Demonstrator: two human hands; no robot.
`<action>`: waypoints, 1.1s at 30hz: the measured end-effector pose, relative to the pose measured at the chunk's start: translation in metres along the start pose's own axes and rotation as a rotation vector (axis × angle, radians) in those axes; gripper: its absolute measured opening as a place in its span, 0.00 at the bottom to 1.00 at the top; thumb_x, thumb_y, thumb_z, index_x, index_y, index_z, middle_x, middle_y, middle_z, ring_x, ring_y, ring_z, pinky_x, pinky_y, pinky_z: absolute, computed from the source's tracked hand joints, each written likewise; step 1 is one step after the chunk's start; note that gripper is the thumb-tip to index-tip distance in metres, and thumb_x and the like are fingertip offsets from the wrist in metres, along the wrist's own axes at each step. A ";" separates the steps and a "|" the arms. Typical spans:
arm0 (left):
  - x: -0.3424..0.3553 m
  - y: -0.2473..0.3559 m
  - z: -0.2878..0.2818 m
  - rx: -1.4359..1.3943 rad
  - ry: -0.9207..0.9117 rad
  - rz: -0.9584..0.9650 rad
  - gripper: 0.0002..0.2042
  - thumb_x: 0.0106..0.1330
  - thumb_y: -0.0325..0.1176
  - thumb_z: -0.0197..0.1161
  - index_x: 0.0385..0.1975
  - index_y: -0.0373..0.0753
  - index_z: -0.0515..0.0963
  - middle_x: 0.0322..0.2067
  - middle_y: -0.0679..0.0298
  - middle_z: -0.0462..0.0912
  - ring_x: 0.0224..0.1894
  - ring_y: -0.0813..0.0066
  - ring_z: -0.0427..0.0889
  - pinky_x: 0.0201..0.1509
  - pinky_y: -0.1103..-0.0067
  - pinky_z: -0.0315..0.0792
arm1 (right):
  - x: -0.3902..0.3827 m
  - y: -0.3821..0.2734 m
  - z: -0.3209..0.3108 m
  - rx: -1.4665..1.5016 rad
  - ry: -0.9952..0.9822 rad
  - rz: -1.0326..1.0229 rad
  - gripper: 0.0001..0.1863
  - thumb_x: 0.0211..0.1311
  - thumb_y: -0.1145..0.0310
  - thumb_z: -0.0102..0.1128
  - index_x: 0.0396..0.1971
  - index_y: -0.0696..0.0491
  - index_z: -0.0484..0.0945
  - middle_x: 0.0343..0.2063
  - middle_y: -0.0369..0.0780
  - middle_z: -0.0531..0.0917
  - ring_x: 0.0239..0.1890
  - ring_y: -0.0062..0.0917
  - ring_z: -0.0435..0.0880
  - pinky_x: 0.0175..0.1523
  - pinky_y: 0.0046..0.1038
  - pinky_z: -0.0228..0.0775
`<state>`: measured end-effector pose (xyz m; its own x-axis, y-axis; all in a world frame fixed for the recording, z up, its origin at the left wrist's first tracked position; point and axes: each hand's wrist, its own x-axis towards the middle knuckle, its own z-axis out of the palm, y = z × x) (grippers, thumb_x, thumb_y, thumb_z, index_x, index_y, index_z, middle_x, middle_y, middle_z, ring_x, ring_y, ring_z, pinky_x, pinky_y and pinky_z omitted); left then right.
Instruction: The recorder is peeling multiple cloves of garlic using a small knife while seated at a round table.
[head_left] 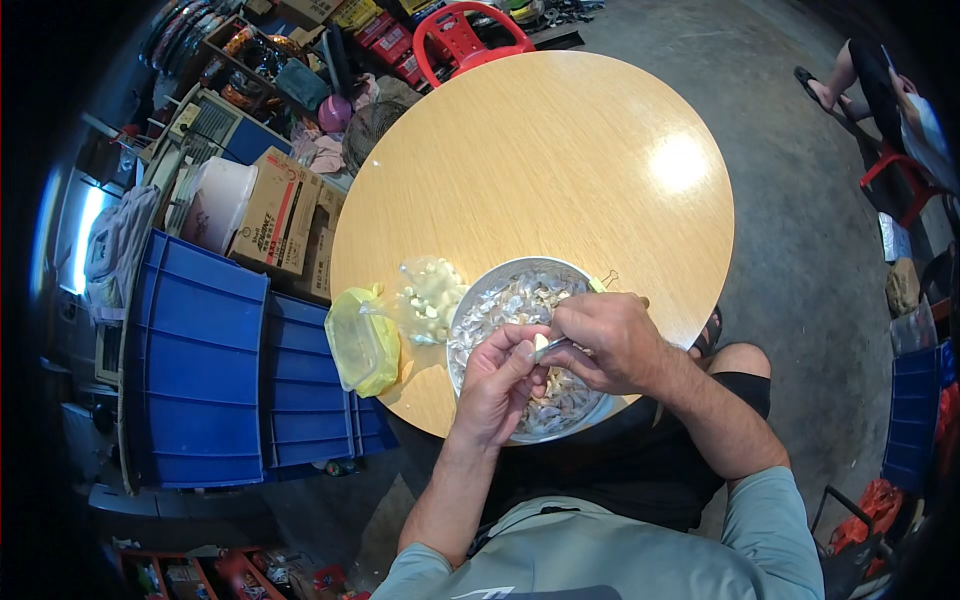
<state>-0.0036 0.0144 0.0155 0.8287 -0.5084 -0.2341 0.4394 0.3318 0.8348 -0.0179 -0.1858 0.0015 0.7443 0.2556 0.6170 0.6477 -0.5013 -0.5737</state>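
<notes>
A pale peeled-looking garlic clove point(541, 342) is pinched between the thumb and fingers of my left hand point(495, 388). My right hand point(612, 340) is closed around a small metal blade point(553, 346), likely a knife; its handle is mostly hidden by my fingers. The blade touches or nearly touches the clove. Both hands are over a large white bowl point(522, 261) filled with papery garlic skins and cloves point(500, 300). To the left of the bowl lies a clear plastic bag point(428, 298) of pale cloves.
A clear plastic tub in a yellow bag point(375, 350) sits at the left edge of the round wooden table point(540, 150). Blue crates point(200, 370) and cardboard boxes point(275, 215) stand left. A red chair point(465, 40) is behind; another person point(880, 95) sits far right.
</notes>
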 end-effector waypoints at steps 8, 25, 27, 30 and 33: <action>-0.001 -0.005 -0.003 -0.125 -0.026 -0.045 0.15 0.75 0.35 0.58 0.54 0.32 0.74 0.39 0.65 0.80 0.31 0.84 0.76 0.32 0.86 0.74 | -0.002 0.001 0.000 0.076 -0.025 -0.023 0.13 0.56 0.65 0.70 0.31 0.54 0.75 0.25 0.41 0.81 0.30 0.37 0.85 0.34 0.39 0.77; 0.000 -0.007 -0.011 -0.257 -0.013 -0.029 0.12 0.76 0.36 0.57 0.52 0.38 0.72 0.39 0.64 0.78 0.35 0.81 0.75 0.32 0.85 0.70 | -0.001 0.001 0.001 -0.005 0.024 0.087 0.12 0.56 0.69 0.66 0.33 0.56 0.71 0.26 0.44 0.77 0.31 0.41 0.82 0.34 0.41 0.74; 0.000 -0.008 -0.013 -0.207 -0.016 -0.022 0.12 0.76 0.36 0.56 0.53 0.39 0.71 0.40 0.62 0.77 0.36 0.81 0.73 0.32 0.88 0.69 | 0.000 -0.002 -0.001 0.012 0.020 0.091 0.13 0.56 0.68 0.67 0.33 0.56 0.71 0.26 0.45 0.77 0.32 0.41 0.82 0.35 0.41 0.74; 0.001 -0.008 -0.011 -0.188 -0.015 -0.032 0.11 0.75 0.36 0.57 0.51 0.40 0.71 0.39 0.63 0.79 0.32 0.82 0.74 0.31 0.87 0.69 | 0.001 -0.003 -0.001 0.042 0.015 0.041 0.14 0.56 0.66 0.69 0.34 0.55 0.71 0.27 0.44 0.77 0.33 0.42 0.81 0.36 0.41 0.74; 0.003 -0.009 -0.007 -0.154 -0.012 -0.035 0.09 0.75 0.35 0.57 0.49 0.40 0.72 0.38 0.64 0.80 0.31 0.82 0.75 0.30 0.86 0.70 | 0.000 -0.002 0.001 0.033 -0.006 0.043 0.16 0.56 0.65 0.70 0.34 0.55 0.72 0.27 0.44 0.77 0.33 0.42 0.81 0.36 0.41 0.74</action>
<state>-0.0027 0.0160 0.0041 0.8081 -0.5310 -0.2550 0.5168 0.4312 0.7396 -0.0192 -0.1840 0.0024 0.7725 0.2391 0.5883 0.6200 -0.4847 -0.6170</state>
